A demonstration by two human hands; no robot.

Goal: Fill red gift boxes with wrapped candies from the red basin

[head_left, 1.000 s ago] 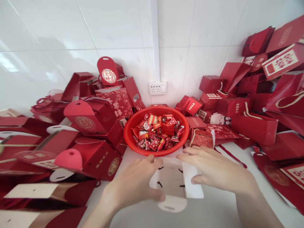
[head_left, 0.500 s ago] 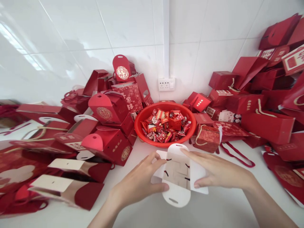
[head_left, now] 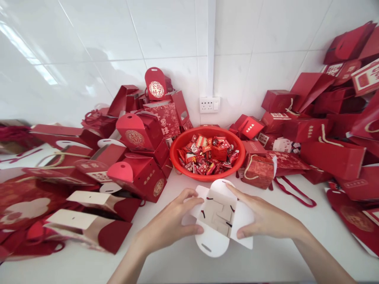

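An open gift box (head_left: 218, 213) stands on the table with its pale inside facing up. Its white flaps are spread outward, two of them rounded with handle slots. Short dark cord ends poke through its inner walls. At the box's left side, my left hand (head_left: 170, 225) is closed on the flap, thumb near the front and fingers farther back. My right hand (head_left: 262, 217) grips the opposite side, its index finger reaching to the back rounded flap. Behind the box is a red plastic basin (head_left: 204, 176) holding many wrapped candies (head_left: 201, 159).
Red gift boxes (head_left: 142, 177) are piled on the left, some with cream flaps (head_left: 72, 219) raised. More red boxes and bags (head_left: 334, 157) are stacked on the right. A red ribbon handle (head_left: 296, 195) lies on the table. A wall socket (head_left: 209, 105) is behind the basin.
The gift box has turned slightly and shifted a little left, with both hands staying on its sides. The surroundings have shifted slightly in view.
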